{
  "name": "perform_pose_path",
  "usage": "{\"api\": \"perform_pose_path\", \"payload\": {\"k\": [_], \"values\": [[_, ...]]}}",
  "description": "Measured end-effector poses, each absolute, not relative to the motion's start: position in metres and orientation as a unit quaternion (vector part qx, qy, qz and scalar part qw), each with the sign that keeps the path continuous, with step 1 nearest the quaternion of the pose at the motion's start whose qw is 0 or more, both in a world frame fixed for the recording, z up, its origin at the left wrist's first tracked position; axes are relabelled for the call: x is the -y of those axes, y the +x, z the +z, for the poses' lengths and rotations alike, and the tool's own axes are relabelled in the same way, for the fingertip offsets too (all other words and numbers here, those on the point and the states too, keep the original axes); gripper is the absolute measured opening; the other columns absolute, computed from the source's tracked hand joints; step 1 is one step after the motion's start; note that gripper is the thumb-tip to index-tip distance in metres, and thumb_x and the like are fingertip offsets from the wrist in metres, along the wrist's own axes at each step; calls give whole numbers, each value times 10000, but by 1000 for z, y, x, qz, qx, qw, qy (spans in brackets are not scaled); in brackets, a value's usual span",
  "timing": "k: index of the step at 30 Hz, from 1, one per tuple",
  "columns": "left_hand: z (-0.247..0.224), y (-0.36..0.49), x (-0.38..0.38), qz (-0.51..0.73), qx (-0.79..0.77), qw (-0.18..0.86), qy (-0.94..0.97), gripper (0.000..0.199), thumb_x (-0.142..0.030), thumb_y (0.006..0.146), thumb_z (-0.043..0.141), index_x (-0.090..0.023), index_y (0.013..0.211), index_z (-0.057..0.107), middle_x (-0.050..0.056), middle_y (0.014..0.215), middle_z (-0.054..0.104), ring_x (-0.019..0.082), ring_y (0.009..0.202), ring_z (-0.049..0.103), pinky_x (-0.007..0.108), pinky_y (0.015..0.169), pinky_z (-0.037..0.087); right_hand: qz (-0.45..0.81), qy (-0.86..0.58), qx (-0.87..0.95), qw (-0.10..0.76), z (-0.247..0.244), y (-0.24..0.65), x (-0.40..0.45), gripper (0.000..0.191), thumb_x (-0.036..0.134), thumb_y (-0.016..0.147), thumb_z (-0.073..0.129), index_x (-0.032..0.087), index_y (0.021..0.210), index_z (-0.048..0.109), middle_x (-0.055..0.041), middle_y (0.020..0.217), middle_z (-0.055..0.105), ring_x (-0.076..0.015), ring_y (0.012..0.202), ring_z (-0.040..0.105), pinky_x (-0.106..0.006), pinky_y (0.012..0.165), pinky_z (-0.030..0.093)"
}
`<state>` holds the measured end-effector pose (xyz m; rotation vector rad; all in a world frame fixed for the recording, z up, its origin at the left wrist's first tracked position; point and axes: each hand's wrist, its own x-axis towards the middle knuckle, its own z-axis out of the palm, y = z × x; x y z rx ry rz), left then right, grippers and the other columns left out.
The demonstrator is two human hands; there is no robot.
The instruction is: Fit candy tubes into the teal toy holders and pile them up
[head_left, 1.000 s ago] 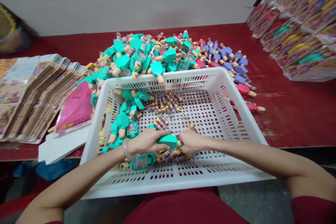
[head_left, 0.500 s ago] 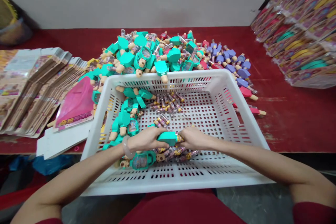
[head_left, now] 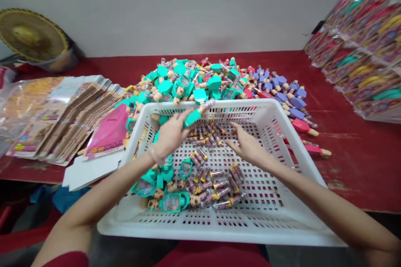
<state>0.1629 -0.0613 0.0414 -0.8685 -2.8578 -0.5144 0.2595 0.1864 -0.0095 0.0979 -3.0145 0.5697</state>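
Observation:
My left hand [head_left: 172, 134] grips a teal toy [head_left: 191, 118] over the back left part of the white basket [head_left: 219, 227]; a small clear tube sticks out of the toy's upper end, blurred by motion. Over the middle of the basket, my right hand [head_left: 247, 145] has its fingers apart and touches nothing. Several clear tubes with yellow bands [head_left: 221, 194] lie on the basket floor below and between both hands. Teal toys with tan knobs [head_left: 173, 202] fill the basket's left side, partly hidden by my left arm.
Behind the basket is a heap of teal and purple toys [head_left: 277, 81]. Folded printed cards [head_left: 81, 121] and a pink pack [head_left: 108, 133] lie at the left. Bagged packs [head_left: 369, 62] are stacked at the right. A straw hat [head_left: 31, 35] sits back left.
My left hand has lifted the teal toy up and away from my right hand. My right hand has let go of the tube end and opened. The view has tilted slightly.

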Motion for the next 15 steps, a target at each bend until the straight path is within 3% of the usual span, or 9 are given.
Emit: {"api": "perform_pose_path", "payload": {"k": [3,5,7,10,15], "values": [[63,122,32,-107,950,146,-255,705,-559,861,513,-316,1474,261,150,1491,300,409,1323,319,610,1013,310,186,41,981,30,-11,259,-191,601,365,901,443,92,1409,274,-180,1233,574,-280,1033,607,-364,843,465],[60,99,10,-72,952,142,-262,730,-613,823,526,-374,1463,269,96,1568,124,482,1382,88,753,979,162,153,55,987,0,-17,261,-192,606,344,894,464,80,1409,285,-189,1258,559,-285,1061,596,-365,860,457],[49,79,-7,-59,956,97,-269,677,-623,829,500,-418,1441,296,31,1586,45,499,1383,-31,814,927,83,103,57,992,-47,-22,261,-195,554,328,895,471,87,1378,345,-183,1214,588,-288,1049,602,-368,848,456],[32,53,-17,-73,962,55,-256,600,-584,859,462,-408,1421,349,17,1585,73,494,1383,-58,830,904,40,50,44,992,-104,-22,256,-202,415,312,904,457,116,1269,468,-160,1107,642,-288,979,630,-361,793,463],[27,13,-22,-68,958,27,-279,568,-505,869,470,-363,1412,385,43,1572,155,480,1390,-49,821,905,-36,40,26,988,-149,-17,241,-209,350,340,921,431,131,1173,554,-178,1087,657,-286,975,636,-356,775,465]]}}
